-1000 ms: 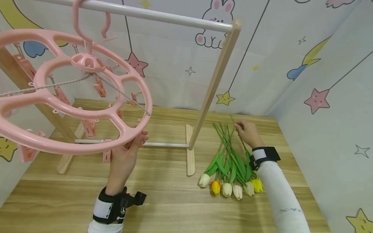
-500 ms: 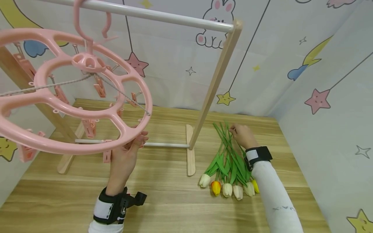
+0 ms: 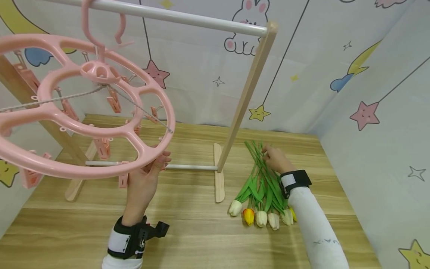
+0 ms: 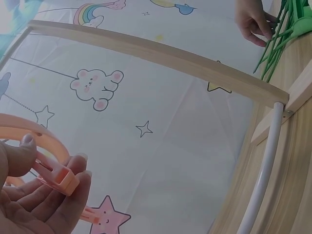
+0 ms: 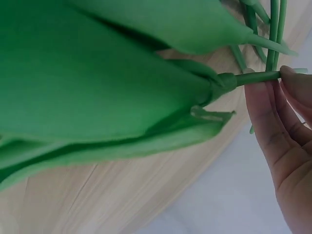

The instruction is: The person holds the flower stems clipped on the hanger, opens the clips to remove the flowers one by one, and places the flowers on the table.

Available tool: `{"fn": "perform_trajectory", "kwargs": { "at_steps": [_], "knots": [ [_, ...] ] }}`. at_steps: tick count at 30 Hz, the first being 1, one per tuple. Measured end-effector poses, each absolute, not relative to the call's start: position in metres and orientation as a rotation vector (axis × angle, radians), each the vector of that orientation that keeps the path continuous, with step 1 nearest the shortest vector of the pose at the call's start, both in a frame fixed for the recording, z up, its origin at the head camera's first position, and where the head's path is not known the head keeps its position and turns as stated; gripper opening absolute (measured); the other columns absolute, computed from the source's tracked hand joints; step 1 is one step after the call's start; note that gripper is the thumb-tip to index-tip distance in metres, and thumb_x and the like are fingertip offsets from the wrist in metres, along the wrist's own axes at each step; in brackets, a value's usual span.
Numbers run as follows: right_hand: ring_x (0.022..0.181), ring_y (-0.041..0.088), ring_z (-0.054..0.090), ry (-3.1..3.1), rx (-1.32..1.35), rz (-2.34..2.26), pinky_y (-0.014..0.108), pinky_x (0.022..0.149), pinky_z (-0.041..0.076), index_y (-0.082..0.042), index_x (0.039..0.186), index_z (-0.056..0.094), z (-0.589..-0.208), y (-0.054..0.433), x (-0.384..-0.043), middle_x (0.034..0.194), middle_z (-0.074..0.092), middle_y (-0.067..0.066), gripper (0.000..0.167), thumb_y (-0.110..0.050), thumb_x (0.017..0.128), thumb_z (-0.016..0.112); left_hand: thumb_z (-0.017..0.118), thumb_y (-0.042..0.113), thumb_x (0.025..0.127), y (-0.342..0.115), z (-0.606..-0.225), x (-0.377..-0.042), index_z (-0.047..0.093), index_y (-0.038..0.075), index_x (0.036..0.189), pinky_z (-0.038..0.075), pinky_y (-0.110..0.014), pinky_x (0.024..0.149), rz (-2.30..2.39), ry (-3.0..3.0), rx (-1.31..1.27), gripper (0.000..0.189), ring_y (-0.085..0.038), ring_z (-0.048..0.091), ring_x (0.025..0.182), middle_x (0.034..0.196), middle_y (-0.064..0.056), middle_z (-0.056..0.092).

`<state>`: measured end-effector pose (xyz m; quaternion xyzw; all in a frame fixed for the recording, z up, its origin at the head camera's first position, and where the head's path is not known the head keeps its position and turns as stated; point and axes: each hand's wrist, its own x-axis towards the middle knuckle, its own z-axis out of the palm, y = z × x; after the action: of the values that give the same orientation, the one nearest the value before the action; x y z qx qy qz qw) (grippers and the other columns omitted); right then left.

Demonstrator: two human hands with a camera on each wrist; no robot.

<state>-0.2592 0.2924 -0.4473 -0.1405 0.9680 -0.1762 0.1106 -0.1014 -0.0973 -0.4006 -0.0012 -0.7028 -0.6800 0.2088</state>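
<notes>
In the head view my left hand (image 3: 144, 183) is at the near right edge of a pink round clip hanger (image 3: 90, 172). The left wrist view shows its thumb and fingers gripping a pink clothespin (image 4: 61, 179) that hangs from the ring. My right hand (image 3: 278, 160) is over the stem ends of several artificial tulips (image 3: 262, 218) lying on the table. In the right wrist view, its thumb and finger pinch one green tulip stem (image 5: 258, 78), with big leaves filling the left of that view. Most of the yellow tulip (image 3: 293, 214) is hidden by the right sleeve.
The hanger hooks over the white top bar (image 3: 184, 18) of a wooden rack. A slanted wooden post (image 3: 246, 97) and its foot (image 3: 219, 183) stand between the two hands. More pink clothespins (image 3: 102, 147) dangle under the ring. Printed cloth walls (image 3: 201, 97) border the wooden table.
My right hand has moved left, bringing the pinched stem in over the other stems. The left hand keeps its grip on the clothespin, and the hanger looks unmoved.
</notes>
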Motion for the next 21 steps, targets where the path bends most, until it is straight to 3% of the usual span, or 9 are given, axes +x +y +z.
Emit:
{"fn": "perform_trajectory", "kwargs": {
  "at_steps": [6,13,21],
  "knots": [
    [0.090,0.033,0.067,2.891,-0.447,-0.483,0.040,0.072,0.054,0.005,0.117,0.060,-0.453,0.294,-0.259,0.102,0.068,0.024,0.022,-0.004,0.097,0.057,0.056,0.014,0.101,-0.096,-0.401,-0.102,0.066,0.003,0.114,0.055,-0.020,0.079,-1.904,-1.969,-0.042,0.020,-0.008,0.070,0.088,0.090,0.012,0.072],
    [0.086,0.032,0.067,2.960,-0.462,-0.430,0.041,0.071,0.054,0.006,0.108,0.064,-0.465,0.294,-0.257,0.099,0.069,0.024,0.017,-0.006,0.098,0.058,0.054,0.021,0.102,-0.095,-0.398,-0.102,0.068,0.009,0.110,0.053,-0.020,0.080,-1.904,-2.023,-0.032,0.020,-0.009,0.068,0.089,0.088,0.014,0.071],
    [0.084,0.032,0.066,2.966,-0.439,-0.432,0.041,0.070,0.053,0.005,0.106,0.063,-0.464,0.292,-0.256,0.099,0.069,0.023,0.015,-0.007,0.098,0.057,0.053,0.019,0.103,-0.094,-0.389,-0.106,0.064,0.009,0.118,0.054,-0.024,0.080,-1.938,-1.990,-0.132,0.021,-0.012,0.067,0.087,0.097,0.008,0.069]
  ]
}}
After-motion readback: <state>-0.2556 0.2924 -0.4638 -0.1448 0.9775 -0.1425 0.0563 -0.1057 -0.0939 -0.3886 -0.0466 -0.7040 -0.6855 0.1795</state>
